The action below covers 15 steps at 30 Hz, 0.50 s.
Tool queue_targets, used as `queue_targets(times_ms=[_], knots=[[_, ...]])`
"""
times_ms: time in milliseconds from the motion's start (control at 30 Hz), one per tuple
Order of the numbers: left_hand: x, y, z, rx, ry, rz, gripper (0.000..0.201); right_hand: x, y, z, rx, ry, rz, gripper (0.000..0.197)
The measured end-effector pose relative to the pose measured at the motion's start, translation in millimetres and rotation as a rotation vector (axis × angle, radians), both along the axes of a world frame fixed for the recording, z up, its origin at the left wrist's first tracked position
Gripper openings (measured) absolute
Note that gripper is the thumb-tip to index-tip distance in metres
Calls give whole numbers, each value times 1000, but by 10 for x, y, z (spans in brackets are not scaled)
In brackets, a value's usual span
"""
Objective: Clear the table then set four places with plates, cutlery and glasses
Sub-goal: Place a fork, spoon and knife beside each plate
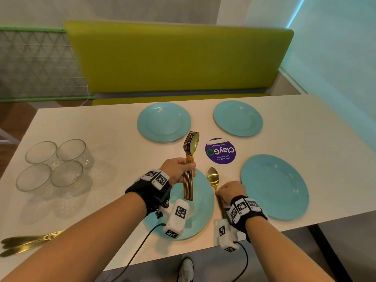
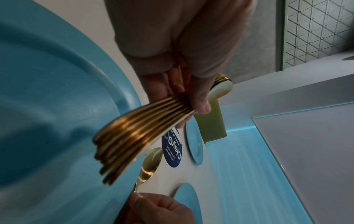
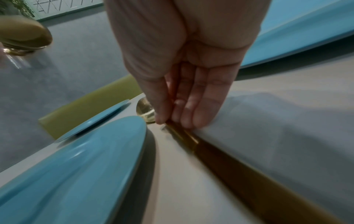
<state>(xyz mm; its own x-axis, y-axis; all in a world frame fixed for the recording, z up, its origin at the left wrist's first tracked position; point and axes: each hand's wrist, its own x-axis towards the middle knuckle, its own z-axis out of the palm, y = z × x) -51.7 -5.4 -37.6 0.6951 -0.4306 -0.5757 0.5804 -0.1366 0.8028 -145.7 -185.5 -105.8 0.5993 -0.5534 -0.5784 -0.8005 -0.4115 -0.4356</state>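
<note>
Several light-blue plates lie on the white table [image 1: 114, 139]: far left [image 1: 163, 122], far right [image 1: 238, 118], near right [image 1: 274, 188] and near left [image 1: 201, 210]. My left hand [image 1: 186, 169] grips a bundle of gold cutlery [image 1: 190, 157] by the handles, held above the near-left plate; the wrist view shows the fanned handles [image 2: 134, 136]. My right hand [image 1: 219, 191] pinches the handle of a single gold spoon [image 1: 213, 177] that lies on the table just right of that plate. Thumb and fingertips [image 3: 184, 116] sit on the spoon's handle [image 3: 191, 139].
Several clear glasses [image 1: 55, 163] stand grouped at the table's left. Gold cutlery [image 1: 26, 242] lies at the near-left edge. A purple round sticker [image 1: 220, 151] marks the middle between the plates. A green bench [image 1: 179, 58] runs behind the table.
</note>
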Motion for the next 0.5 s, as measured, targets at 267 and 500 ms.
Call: queue_targets(times_ms=[267,500], knots=[[-15,-60,18,-15,10,16,13,36,6,123,-152,25,162,24],[-46,-294,16,4,-3,-46,2,204,-137,708,177,-329,17,26]])
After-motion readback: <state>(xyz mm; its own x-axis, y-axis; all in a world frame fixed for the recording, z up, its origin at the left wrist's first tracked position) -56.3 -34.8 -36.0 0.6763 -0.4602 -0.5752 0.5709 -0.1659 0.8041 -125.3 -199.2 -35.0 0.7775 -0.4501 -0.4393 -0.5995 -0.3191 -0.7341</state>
